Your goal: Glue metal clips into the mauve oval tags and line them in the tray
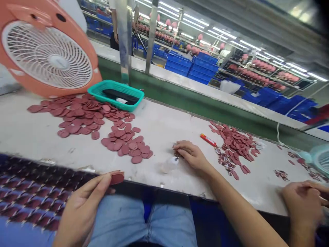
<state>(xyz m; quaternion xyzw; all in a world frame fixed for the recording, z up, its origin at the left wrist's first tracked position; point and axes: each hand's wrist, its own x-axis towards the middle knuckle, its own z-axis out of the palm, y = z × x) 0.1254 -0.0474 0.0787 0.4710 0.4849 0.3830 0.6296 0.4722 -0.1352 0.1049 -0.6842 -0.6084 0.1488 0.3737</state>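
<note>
My left hand (84,202) pinches a dark red oval piece (117,178) between thumb and fingers, just in front of the table edge. My right hand (191,155) is down at the white table, fingertips drawn together over small pieces that are mostly hidden. Beside those fingertips lies a small whitish scrap (171,161), partly blurred. Left of my right hand is a loose heap of red oval pieces (128,144). To its right, small shiny metal parts (226,160) lie against another heap of red ovals (238,142).
An orange fan (95,73) and a teal basket (136,105) with a dark item stand at the back left. A red cutter-like tool (208,140) lies at the right. A co-worker's hands (303,202) are at the far right. A rack of assembled pieces (33,199) sits at lower left.
</note>
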